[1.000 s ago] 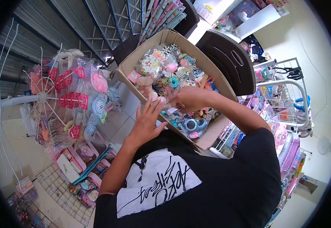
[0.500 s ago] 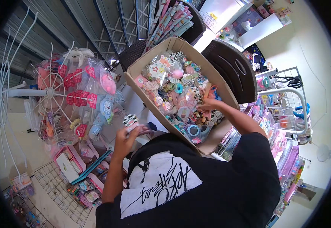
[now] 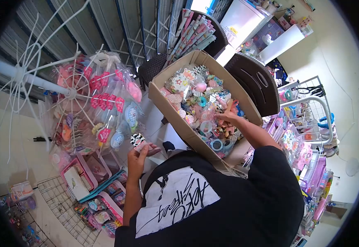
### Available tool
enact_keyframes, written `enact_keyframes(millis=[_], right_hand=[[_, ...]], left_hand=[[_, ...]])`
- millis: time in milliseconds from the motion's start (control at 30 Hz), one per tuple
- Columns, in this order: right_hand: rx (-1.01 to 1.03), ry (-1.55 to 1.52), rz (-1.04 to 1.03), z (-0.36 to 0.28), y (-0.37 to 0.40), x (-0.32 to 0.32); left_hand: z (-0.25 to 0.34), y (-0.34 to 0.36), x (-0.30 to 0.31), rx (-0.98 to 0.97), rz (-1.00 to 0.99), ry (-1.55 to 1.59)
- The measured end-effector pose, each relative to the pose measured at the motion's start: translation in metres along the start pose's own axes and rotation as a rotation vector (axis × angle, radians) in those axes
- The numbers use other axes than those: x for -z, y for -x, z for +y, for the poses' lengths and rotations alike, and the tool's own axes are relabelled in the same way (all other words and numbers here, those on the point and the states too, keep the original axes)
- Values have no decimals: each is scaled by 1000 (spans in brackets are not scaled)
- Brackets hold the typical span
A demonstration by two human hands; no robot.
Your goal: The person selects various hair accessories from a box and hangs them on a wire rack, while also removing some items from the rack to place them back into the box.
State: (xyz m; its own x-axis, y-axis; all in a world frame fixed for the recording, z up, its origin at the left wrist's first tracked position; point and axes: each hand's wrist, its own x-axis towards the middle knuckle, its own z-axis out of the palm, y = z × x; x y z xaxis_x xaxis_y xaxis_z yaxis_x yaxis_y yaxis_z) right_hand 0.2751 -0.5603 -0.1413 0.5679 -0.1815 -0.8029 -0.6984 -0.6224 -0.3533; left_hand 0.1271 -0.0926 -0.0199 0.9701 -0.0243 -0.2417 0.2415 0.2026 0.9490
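Note:
My left hand (image 3: 137,157) is closed around a small black-and-white patterned item with a pink part (image 3: 137,140), held beside the box near my body. Its exact kind does not show. My right hand (image 3: 228,115) reaches into a cardboard box (image 3: 168,108), fingers apart, touching the pile of trinkets inside; the fingertips are partly lost among them. Heaped in the box are small colourful accessories, many in clear plastic bags, among them a white star-printed packet (image 3: 182,82), a pink pompom (image 3: 200,87) and a light-blue ring (image 3: 216,144).
At left a white rotating rack (image 3: 70,93) carries bagged pink and blue goods. Pink baskets (image 3: 89,181) stand below it. Brown chairs (image 3: 255,80) and rolled wrapping paper (image 3: 192,35) are behind the box. A white wire rack (image 3: 311,103) stands at right.
The view has shifted, so the box and rack appear farther right and lower. My left hand has turned the patterned item more upright; my right hand stays in the pile.

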Motion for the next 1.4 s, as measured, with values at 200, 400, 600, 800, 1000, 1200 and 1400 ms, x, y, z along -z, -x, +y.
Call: enact_keyframes(millis=[200, 400, 600, 800, 1000, 1200, 1400], right_hand=[[82, -241, 73, 11, 5, -16], [342, -169, 281, 6, 5, -9], [622, 1080, -33, -111, 69, 41], [1178, 501, -121, -212, 171, -3], [1455, 67, -451, -227, 206, -122], [1237, -139, -476, -206, 223, -189], [1546, 4, -491, -211, 240, -244]], left_hand=[[7, 24, 27, -27, 17, -6], [0, 31, 46, -29, 79, -45], [6, 26, 29, 2, 29, -19], [11, 14, -5, -191, -39, -179], [22, 22, 3, -46, 78, 4], [24, 48, 36, 69, 235, 20], [4, 83, 70, 0, 446, 354]])
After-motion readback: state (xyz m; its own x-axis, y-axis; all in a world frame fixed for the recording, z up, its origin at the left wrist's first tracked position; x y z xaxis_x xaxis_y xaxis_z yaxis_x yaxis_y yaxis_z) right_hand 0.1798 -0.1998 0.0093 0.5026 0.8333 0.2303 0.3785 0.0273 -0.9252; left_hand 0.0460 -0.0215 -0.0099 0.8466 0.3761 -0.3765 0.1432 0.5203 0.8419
